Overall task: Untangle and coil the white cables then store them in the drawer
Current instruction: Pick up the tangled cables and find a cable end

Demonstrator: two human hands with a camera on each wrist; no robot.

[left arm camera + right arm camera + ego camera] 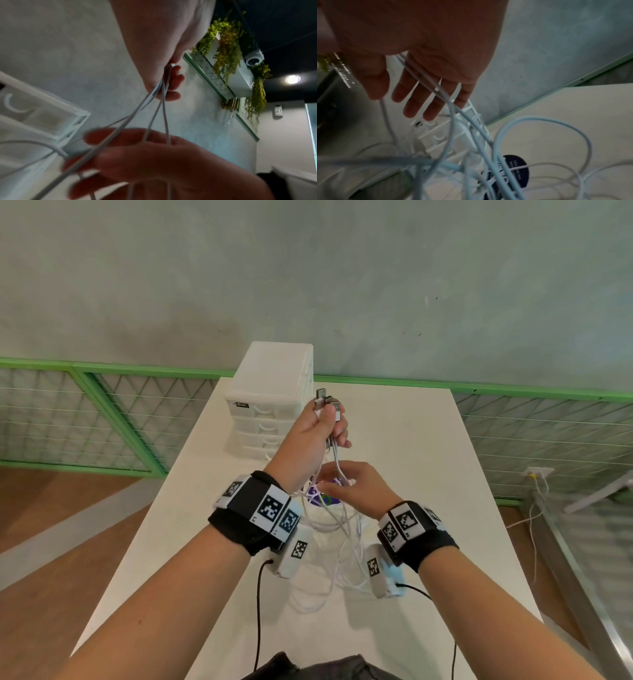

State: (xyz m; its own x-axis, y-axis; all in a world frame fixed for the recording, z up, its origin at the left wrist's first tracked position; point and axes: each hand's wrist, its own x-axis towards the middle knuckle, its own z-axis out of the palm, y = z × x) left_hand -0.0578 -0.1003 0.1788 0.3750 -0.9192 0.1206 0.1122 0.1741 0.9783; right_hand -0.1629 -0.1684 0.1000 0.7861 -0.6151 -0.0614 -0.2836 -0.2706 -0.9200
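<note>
Several white cables (346, 529) hang in a tangle from my raised left hand (330, 422) down to the white table (428, 474). That hand grips their ends, and the metal USB plugs (324, 402) stick out above the thumb. In the left wrist view the left hand's fingers (172, 86) curl round the strands (154, 108). My right hand (339, 479) is just below, with straight spread fingers (418, 100) and cables (453, 115) running across the palm and between them. The white drawer unit (270, 392) stands at the table's far left, drawers closed.
A dark round sticker (322, 498) lies on the table under the hands; the cable loops (539, 135) spread over it toward me. A green-framed mesh fence (113, 412) and a grey wall stand behind the table. Another white cord (534, 508) hangs from a wall socket at right.
</note>
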